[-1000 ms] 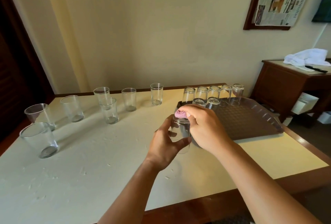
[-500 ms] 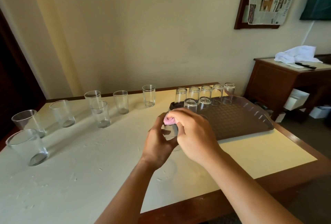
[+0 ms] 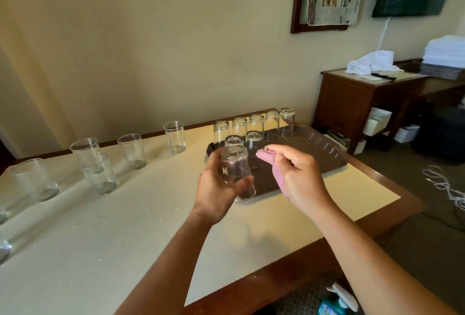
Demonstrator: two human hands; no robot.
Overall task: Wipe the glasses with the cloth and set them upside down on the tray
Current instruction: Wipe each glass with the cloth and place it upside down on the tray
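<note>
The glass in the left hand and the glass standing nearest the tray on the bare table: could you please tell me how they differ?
The held glass is off the table in the left hand; the table glass stands free, untouched.
The held glass is base-up and tilted; the table glass is upright, mouth up.
The held glass hangs over the tray edge; the table glass stands left of the tray.
Both are clear, empty tumblers.

The cloth is pale pink. The glasses are clear and colourless. The tray is dark brown with a grid pattern. The tabletop is cream, edged in reddish-brown wood. The wall is plain beige.
</note>
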